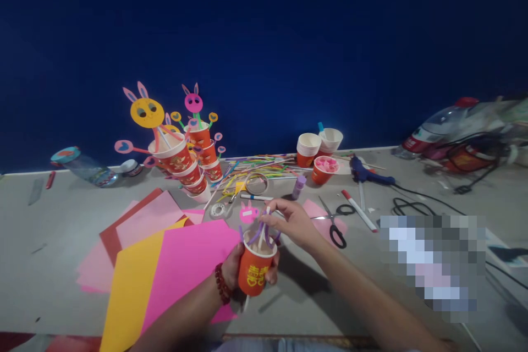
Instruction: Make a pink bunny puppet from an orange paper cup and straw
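Note:
A red paper cup (252,272) with yellow characters is held near the table's front, its white rim up. My left hand (233,268), with a beaded bracelet on the wrist, wraps round the cup from the left and below. Purple strips (254,235) curve out of the cup's mouth, and a white stick (246,303) pokes out beneath it. Above the rim, my right hand (289,220) pinches the top of a white stick (264,223) that rises from the cup. Just behind the cup lies a pink rabbit-shaped paper head (248,213).
Coloured paper sheets (193,258) lie at left, below stacked cup figures (177,159). Scissors (333,223), a marker (358,210), a blue glue gun (369,173) and its cord are at right. Sticks (264,168), tape (256,183) and cups (308,148) stand behind.

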`<action>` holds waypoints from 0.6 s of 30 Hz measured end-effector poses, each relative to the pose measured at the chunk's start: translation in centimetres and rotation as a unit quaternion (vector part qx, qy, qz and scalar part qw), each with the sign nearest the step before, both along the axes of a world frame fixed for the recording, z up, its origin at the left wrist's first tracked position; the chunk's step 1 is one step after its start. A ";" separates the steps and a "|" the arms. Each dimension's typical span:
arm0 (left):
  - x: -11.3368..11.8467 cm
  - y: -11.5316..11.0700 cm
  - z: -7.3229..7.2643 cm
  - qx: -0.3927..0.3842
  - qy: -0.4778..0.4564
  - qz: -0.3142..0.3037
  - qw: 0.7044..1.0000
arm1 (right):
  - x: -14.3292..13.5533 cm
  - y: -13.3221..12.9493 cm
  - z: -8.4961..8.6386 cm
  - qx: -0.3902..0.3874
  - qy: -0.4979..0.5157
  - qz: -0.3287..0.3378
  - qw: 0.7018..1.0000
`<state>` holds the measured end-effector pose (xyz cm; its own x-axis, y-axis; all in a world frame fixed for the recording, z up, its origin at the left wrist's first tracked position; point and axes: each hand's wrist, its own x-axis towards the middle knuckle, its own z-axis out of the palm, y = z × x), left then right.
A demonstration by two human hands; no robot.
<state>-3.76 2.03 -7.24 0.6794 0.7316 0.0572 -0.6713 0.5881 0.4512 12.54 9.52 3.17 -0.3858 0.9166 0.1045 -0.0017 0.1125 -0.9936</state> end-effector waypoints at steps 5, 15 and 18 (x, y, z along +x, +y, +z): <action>0.0 0.0 0.1 0.005 0.008 -0.003 1.000 | 0.0 0.0 -0.4 0.022 0.012 0.005 1.000; -0.1 -0.1 0.2 0.002 0.019 0.009 1.000 | 0.3 -0.6 0.5 0.013 -0.009 0.016 1.000; -0.1 0.0 0.6 0.005 0.030 0.012 0.999 | 0.4 -0.8 0.6 0.004 -0.010 0.024 1.000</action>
